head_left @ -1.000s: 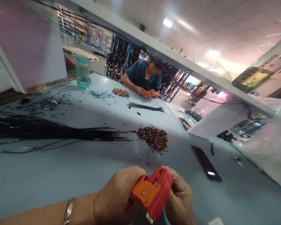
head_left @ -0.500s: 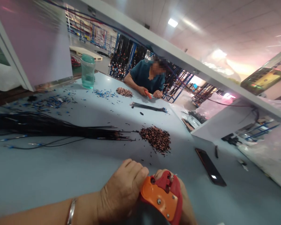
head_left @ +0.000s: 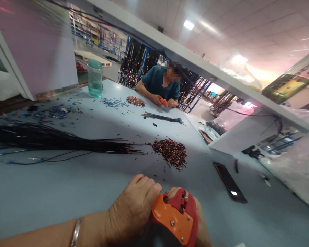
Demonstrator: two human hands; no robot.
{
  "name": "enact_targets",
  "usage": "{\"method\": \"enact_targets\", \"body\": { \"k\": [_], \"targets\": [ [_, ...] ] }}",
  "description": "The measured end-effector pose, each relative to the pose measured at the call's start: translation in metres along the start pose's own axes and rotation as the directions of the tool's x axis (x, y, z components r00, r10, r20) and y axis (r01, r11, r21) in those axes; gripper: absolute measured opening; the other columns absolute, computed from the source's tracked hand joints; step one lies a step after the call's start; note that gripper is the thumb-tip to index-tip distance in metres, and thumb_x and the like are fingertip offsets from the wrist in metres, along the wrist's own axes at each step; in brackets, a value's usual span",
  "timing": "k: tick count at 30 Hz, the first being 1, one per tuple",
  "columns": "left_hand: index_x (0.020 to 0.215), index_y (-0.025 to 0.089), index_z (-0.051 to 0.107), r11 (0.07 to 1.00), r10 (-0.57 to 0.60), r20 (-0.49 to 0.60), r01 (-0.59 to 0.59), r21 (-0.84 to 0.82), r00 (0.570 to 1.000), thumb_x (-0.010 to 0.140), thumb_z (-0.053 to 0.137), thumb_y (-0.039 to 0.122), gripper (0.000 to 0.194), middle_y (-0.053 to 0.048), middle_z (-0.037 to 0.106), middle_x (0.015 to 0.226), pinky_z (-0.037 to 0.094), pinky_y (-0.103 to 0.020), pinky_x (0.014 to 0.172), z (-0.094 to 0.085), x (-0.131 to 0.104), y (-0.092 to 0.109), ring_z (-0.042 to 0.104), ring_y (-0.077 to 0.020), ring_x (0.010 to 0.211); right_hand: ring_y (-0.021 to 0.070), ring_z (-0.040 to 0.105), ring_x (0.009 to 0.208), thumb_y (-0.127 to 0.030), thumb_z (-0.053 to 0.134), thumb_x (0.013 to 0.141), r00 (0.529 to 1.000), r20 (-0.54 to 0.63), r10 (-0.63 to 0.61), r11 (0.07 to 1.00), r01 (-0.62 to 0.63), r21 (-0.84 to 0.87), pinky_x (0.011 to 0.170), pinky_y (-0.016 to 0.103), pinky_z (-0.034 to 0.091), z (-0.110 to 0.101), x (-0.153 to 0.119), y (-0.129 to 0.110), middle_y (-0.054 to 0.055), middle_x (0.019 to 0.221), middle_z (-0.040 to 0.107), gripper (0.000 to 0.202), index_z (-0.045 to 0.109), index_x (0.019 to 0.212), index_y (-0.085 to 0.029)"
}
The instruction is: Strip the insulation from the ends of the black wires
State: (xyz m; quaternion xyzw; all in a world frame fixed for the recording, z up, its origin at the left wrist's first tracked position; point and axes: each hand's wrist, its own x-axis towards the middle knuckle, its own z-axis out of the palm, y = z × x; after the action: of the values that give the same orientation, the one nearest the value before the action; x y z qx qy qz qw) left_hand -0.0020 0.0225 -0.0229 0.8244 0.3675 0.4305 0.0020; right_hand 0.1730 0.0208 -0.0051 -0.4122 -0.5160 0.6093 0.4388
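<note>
While left hand [head_left: 134, 207] holds tool [head_left: 177, 221], orange face [head_left: 166, 212] shows more than earlier.

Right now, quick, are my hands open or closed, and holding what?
Left hand: closed, holding the red-and-orange tool.
Right hand: mostly hidden behind the tool; cannot tell whether it is open or closed.

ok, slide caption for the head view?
Left hand grips a red-and-orange tool, right hand behind it; black wires and a pile of small pieces on the table beyond.
</note>
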Motion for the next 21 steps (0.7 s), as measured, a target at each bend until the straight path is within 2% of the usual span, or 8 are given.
{"method": "enact_targets", "body": {
  "k": [2,7,13,21],
  "targets": [
    [0.094,0.015,0.05,1.0,0.018,0.017,-0.018,0.003,1.0,0.08,0.04,0.01,0.018,-0.005,0.057,0.07,0.04,-0.038,0.067,-0.001,0.0012,-0.0001,0.047,-0.02,0.061,0.0131,0.039,0.058,-0.039,0.077,0.073,1.0,0.019,-0.012,0.999,0.013,-0.044,0.054,0.024,0.039,-0.0009,0.0003,0.0015,-0.004,0.059,0.046,0.035,0.05,0.061,-0.02],
    [0.089,0.014,0.052,1.0,0.021,0.072,-0.02,-0.017,0.997,0.078,0.041,0.011,0.016,-0.006,0.056,0.07,0.038,-0.036,0.064,-0.0027,0.0022,-0.0011,0.046,-0.0202,0.062,0.0107,0.032,0.055,-0.035,0.078,0.072,0.999,-0.036,-0.026,0.995,0.023,-0.098,0.049,0.022,0.035,0.0009,0.0002,0.0039,-0.006,0.057,0.04,0.038,0.045,0.058,-0.02],
    [0.079,0.017,0.05,0.999,0.043,0.035,-0.043,0.013,0.998,0.076,0.04,0.008,0.014,-0.004,0.054,0.067,0.036,-0.034,0.062,-0.0029,0.0032,-0.0017,0.043,-0.0185,0.061,0.0132,0.044,0.057,-0.045,0.076,0.073,0.998,-0.026,-0.054,0.997,0.053,-0.056,0.052,0.025,0.042,-0.0002,0.0004,0.0055,-0.003,0.058,0.048,0.037,0.052,0.06,-0.02],
    [0.071,0.019,0.047,0.998,-0.014,0.032,0.015,-0.053,0.999,0.08,0.043,0.009,0.014,-0.001,0.05,0.062,0.03,-0.029,0.053,-0.001,0.0017,-0.0021,0.04,-0.0155,0.056,0.0121,0.036,0.049,-0.047,0.076,0.072,0.999,0.01,0.048,0.999,-0.048,-0.025,0.046,0.026,0.033,0.0035,-0.0017,0.0083,-0.004,0.052,0.043,0.041,0.048,0.055,-0.021]
  ]
}}
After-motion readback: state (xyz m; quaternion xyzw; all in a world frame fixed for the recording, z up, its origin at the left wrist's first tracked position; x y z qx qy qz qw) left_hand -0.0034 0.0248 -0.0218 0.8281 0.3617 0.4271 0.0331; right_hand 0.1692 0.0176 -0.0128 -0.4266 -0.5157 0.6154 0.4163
